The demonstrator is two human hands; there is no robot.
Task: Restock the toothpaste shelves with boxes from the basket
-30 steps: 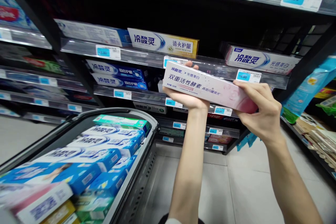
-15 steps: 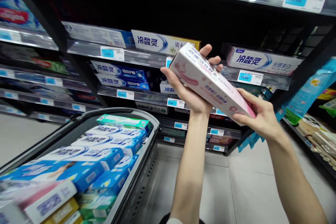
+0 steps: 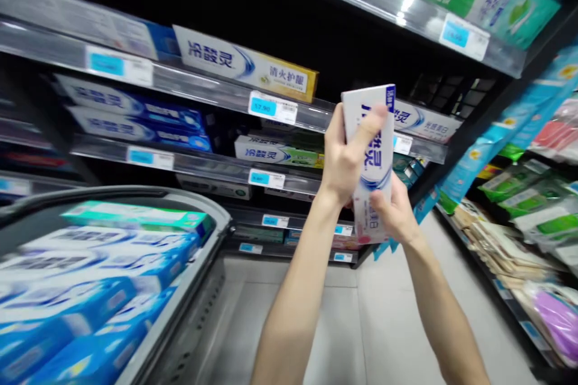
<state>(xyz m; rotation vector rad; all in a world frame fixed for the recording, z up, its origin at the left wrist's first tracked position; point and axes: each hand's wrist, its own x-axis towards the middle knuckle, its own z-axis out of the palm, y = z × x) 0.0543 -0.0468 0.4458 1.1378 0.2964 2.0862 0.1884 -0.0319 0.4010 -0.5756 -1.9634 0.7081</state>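
Observation:
A white toothpaste box (image 3: 372, 162) with blue lettering and a pink lower end stands almost upright between my hands, in front of the shelves. My left hand (image 3: 345, 153) is closed around its upper left side, thumb across the front. Lower down, my right hand (image 3: 397, 207) grips the box from the right, its thumb on the printed face. Behind the box, a similar white box (image 3: 427, 122) lies on the shelf, partly covered. To its left rests a white and gold toothpaste box (image 3: 246, 66).
A grey basket (image 3: 217, 210) at lower left holds several blue and white toothpaste boxes (image 3: 90, 258) and a green box (image 3: 135, 216). Shelf edges (image 3: 203, 87) with price tags cross the view. Another rack (image 3: 510, 252) with packaged goods stands at right, beyond pale floor tiles (image 3: 334, 319).
The box has turned from lying slanted to nearly upright, now showing its blue-lettered face. My left hand has shifted from beneath it to its side. The view has swung right.

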